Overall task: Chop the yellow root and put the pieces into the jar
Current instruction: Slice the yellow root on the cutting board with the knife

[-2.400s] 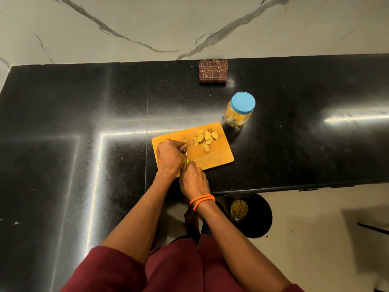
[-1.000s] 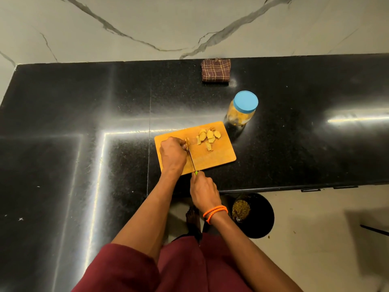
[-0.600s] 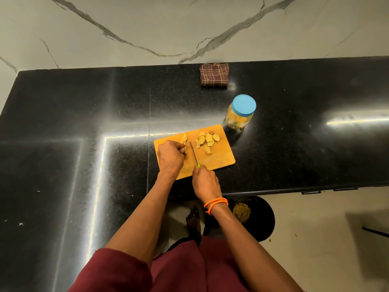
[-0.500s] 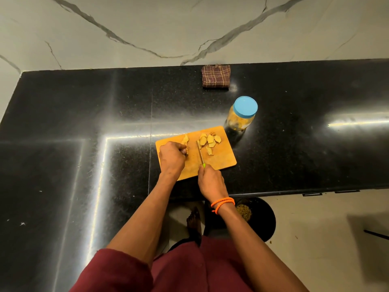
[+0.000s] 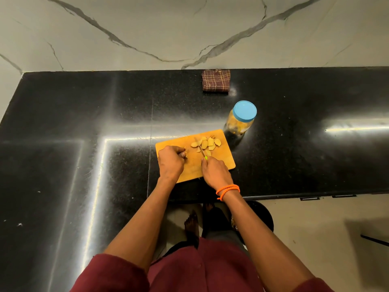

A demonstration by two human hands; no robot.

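Note:
An orange cutting board [image 5: 225, 163] lies near the counter's front edge. Several yellow root slices [image 5: 207, 143] are heaped at its far right part. My left hand [image 5: 170, 162] rests on the board's left side, its fingers curled round a small stub of the root [image 5: 184, 153]. My right hand [image 5: 215, 171] grips a small knife [image 5: 201, 151] with a green handle; the blade's tip lies among the slices. A jar [image 5: 241, 118] with a blue lid on and yellow contents stands just beyond the board's right corner.
A folded brown checked cloth [image 5: 216, 83] lies at the back of the black counter [image 5: 84, 123], against the marble wall. Below the counter's front edge a black bin [image 5: 263, 218] stands on the floor by my feet.
My right hand has carried the knife rightward from beside the left hand to the heap of slices, pushing a fresh slice toward it. The left hand has stayed on the stub.

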